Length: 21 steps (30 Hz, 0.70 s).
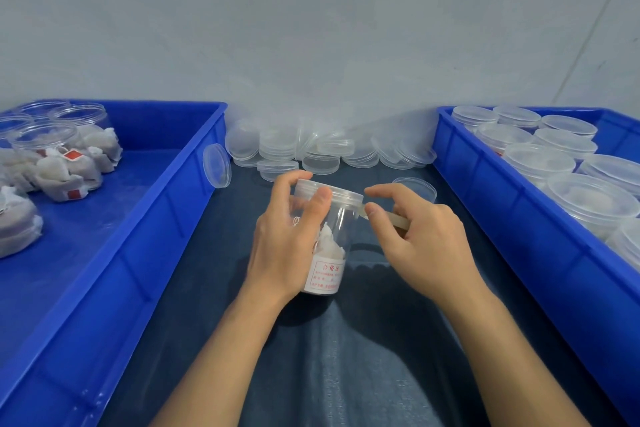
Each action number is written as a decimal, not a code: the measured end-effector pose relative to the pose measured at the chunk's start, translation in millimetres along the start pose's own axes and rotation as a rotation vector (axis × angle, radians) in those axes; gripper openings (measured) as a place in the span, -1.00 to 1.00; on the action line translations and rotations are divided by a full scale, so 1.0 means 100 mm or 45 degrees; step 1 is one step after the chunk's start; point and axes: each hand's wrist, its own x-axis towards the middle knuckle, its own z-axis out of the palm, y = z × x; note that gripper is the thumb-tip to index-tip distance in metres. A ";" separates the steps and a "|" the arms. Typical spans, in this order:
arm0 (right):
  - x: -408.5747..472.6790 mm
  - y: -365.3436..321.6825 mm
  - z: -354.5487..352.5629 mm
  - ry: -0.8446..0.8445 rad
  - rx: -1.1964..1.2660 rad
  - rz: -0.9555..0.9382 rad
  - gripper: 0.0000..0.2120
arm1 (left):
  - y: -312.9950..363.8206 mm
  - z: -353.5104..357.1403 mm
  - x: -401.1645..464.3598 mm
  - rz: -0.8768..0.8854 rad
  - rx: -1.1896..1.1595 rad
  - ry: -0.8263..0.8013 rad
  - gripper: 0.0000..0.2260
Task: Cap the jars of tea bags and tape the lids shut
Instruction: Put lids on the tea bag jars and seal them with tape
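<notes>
Clear plastic made up the jar (329, 236) at the centre of things, held tilted above the dark blue cloth (346, 357). The left hand (287, 236) gripped it, fingers curled round the far side and thumb lying across the wall just under the lid (329, 189), which sat on the jar's mouth. Inside, below that thumb, lay a white tea bag (330, 246), and a white label with red print (325, 276) covered the jar's lower end near the wrist.

Just right of the lid, the right hand (422, 236) pinched a strip of pale tape (384, 217) between thumb and forefinger, the strip's end touching the lid's rim.

Just beyond that hand stood a single loose lid (415, 185). Further out, behind both hands, a heap of clear lids (311, 149) lay against the grey wall (311, 28).

Left of the grip a blue tray (104, 270) held open jars of tea bags (62, 156). Right of it, another blue tray (502, 211) held capped jars (554, 156).
</notes>
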 end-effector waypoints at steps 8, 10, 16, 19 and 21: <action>0.00 -0.02 0.00 -0.044 -0.001 -0.007 -0.74 | 0.02 -0.03 0.00 0.003 -0.115 -0.043 -0.61; -0.01 -0.02 0.01 -0.036 0.006 -0.008 -0.73 | 0.03 -0.03 0.00 -0.007 -0.153 -0.047 -0.59; -0.01 -0.03 0.04 -0.019 0.017 -0.017 -0.71 | 0.05 -0.04 0.01 -0.041 -0.220 -0.081 -0.54; -0.01 -0.03 0.04 -0.023 0.030 -0.009 -0.72 | 0.03 -0.03 0.00 -0.052 -0.178 -0.058 -0.47; -0.01 -0.02 0.04 -0.013 0.061 0.002 -0.74 | 0.01 -0.01 -0.01 -0.035 -0.063 -0.029 -0.46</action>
